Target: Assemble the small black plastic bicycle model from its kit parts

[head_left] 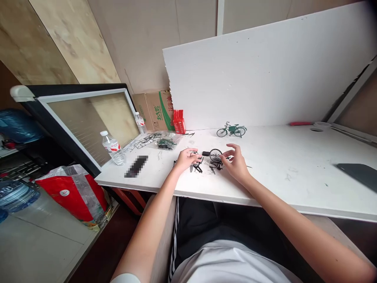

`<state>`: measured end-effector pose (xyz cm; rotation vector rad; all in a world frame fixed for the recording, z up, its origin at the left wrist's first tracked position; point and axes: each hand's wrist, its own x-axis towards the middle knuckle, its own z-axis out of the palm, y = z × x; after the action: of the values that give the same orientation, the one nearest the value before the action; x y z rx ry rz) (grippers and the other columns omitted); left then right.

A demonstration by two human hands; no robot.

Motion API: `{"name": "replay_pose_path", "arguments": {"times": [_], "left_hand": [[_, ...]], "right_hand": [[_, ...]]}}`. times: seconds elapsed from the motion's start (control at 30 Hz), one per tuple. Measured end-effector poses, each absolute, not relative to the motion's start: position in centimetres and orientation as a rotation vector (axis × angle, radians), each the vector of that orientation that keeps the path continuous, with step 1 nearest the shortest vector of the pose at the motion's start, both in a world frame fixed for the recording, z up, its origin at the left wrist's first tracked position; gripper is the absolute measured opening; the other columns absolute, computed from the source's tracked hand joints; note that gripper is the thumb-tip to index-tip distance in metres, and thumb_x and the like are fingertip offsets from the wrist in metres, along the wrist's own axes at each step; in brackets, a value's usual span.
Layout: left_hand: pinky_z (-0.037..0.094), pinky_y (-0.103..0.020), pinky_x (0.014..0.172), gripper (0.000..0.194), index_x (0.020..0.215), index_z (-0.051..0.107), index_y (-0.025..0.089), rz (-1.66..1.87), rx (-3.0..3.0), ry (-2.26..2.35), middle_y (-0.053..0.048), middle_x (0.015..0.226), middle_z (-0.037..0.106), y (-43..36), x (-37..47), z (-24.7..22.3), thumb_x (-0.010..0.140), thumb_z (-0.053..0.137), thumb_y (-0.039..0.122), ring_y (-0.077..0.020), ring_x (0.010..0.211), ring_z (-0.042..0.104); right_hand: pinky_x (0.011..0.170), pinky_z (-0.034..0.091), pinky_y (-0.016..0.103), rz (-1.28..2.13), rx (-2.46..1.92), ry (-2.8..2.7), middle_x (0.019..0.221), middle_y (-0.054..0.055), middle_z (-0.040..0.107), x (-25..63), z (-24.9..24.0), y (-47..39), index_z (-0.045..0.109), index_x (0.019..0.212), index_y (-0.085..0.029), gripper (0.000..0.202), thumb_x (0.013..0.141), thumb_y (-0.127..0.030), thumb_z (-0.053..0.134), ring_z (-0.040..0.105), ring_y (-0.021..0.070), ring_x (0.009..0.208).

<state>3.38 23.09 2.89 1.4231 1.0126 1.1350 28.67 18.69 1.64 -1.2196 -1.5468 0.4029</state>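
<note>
My right hand (237, 162) grips the right edge of a small black spoked toy bicycle wheel (216, 155) between thumb and fingers, its index finger raised apart. The wheel is tilted up, its face toward me. To its left, my left hand (187, 158) pinches a thin black curved part (194, 153), partly hidden by the fingers. Loose black bicycle parts (217, 166) lie below the wheel, and another black piece (198, 169) rests under my left hand. A flat black rectangular piece (205, 154) is between the hands. Behind them stands a green model bicycle (231, 130).
A clear bag of green parts (166, 144) and black part frames (149, 139) lie at the back left. Water bottles (113, 148), a red box (179, 122) and a carton (159, 110) stand farther left. A dark flat object (359, 175) lies on the right of the white table (282, 169).
</note>
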Motion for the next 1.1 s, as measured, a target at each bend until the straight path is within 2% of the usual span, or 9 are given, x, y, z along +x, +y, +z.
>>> {"name": "replay_pose_path", "arguments": {"times": [0.1, 0.17, 0.3, 0.43, 0.57, 0.73, 0.83, 0.93, 1.1], "left_hand": [[0.053, -0.027, 0.063, 0.049, 0.124, 0.067, 0.014, 1.114, 1.497, 1.089, -0.013, 0.096, 0.08, 23.2, 2.4, 3.6, 0.083, 0.087, 0.031, -0.0174, 0.069, 0.074], [0.044, -0.024, 0.052, 0.052, 0.121, 0.07, 0.014, 1.107, 1.554, 1.157, -0.012, 0.093, 0.079, 23.3, 1.8, 4.1, 0.077, 0.091, 0.033, -0.0119, 0.056, 0.063], [0.037, -0.023, 0.046, 0.051, 0.116, 0.075, 0.015, 1.052, 1.645, 1.184, -0.012, 0.095, 0.079, 23.9, 0.9, 4.6, 0.075, 0.091, 0.04, -0.0076, 0.05, 0.05], [0.038, -0.024, 0.048, 0.047, 0.111, 0.077, 0.014, 1.07, 1.667, 1.185, -0.012, 0.095, 0.079, 24.7, 0.5, 4.1, 0.074, 0.089, 0.04, -0.0108, 0.054, 0.055], [0.045, -0.024, 0.057, 0.034, 0.103, 0.076, 0.014, 1.165, 1.661, 1.157, -0.013, 0.098, 0.079, 24.8, 0.6, 3.2, 0.078, 0.085, 0.035, -0.0164, 0.072, 0.066], [0.042, -0.025, 0.057, 0.03, 0.091, 0.072, 0.015, 1.232, 1.605, 1.203, -0.009, 0.086, 0.076, 24.9, 0.5, 2.4, 0.089, 0.071, 0.046, -0.014, 0.064, 0.059], [0.05, -0.027, 0.074, 0.028, 0.086, 0.073, 0.016, 1.283, 1.706, 1.289, -0.008, 0.085, 0.076, 25.9, -0.4, 1.7, 0.088, 0.07, 0.043, -0.0177, 0.078, 0.066], [0.051, -0.031, 0.085, 0.022, 0.086, 0.076, 0.016, 1.235, 1.793, 1.448, -0.008, 0.091, 0.078, 26.9, -2.2, 1.2, 0.084, 0.071, 0.037, -0.0214, 0.088, 0.069], [0.05, -0.034, 0.084, 0.023, 0.078, 0.076, 0.017, 1.109, 1.835, 1.594, -0.006, 0.086, 0.077, 27.3, -6.3, 1.4, 0.078, 0.075, 0.04, -0.0248, 0.087, 0.069]], "right_hand": [[0.079, 0.055, 0.044, 0.397, -1.179, -1.53, 0.101, 0.009, 0.071, 28.5, 1.7, 18.7, 0.036, 0.148, -0.023, 0.066, 0.095, -0.05, 0.064, 0.069, 0.0301, 0.093], [0.079, 0.055, 0.045, 0.4, -1.189, -1.53, 0.101, 0.009, 0.071, 28.3, 1.8, 18.7, 0.036, 0.147, -0.023, 0.066, 0.095, -0.051, 0.064, 0.069, 0.0302, 0.091], [0.08, 0.054, 0.045, 0.397, -1.205, -1.566, 0.101, 0.008, 0.071, 28.0, 1.8, 18.8, 0.038, 0.145, -0.024, 0.062, 0.095, -0.05, 0.064, 0.068, 0.0298, 0.089], [0.082, 0.054, 0.046, 0.385, -1.2, -1.607, 0.098, 0.008, 0.07, 27.8, 1.9, 18.8, 0.041, 0.143, -0.025, 0.056, 0.097, -0.051, 0.061, 0.068, 0.0303, 0.089], [0.082, 0.053, 0.046, 0.378, -1.214, -1.621, 0.093, 0.007, 0.069, 27.9, 2.0, 18.5, 0.047, 0.136, -0.025, 0.047, 0.097, -0.05, 0.059, 0.067, 0.0309, 0.088], [0.085, 0.051, 0.048, 0.356, -1.279, -1.637, 0.095, 0.008, 0.07, 27.9, 2.0, 18.3, 0.053, 0.126, -0.026, 0.036, 0.096, -0.046, 0.06, 0.066, 0.0332, 0.095], [0.085, 0.049, 0.048, 0.313, -1.306, -1.569, 0.096, 0.009, 0.07, 28.1, 1.9, 18.6, 0.053, 0.125, -0.027, 0.035, 0.095, -0.044, 0.059, 0.064, 0.0341, 0.098], [0.085, 0.048, 0.048, 0.261, -1.36, -1.472, 0.095, 0.009, 0.069, 28.9, 1.7, 19.4, 0.054, 0.122, -0.026, 0.032, 0.093, -0.039, 0.056, 0.063, 0.0344, 0.101], [0.085, 0.045, 0.048, 0.29, -1.481, -1.409, 0.085, 0.007, 0.066, 30.5, 1.2, 20.7, 0.056, 0.116, -0.027, 0.029, 0.089, -0.036, 0.055, 0.06, 0.0355, 0.102]]}}
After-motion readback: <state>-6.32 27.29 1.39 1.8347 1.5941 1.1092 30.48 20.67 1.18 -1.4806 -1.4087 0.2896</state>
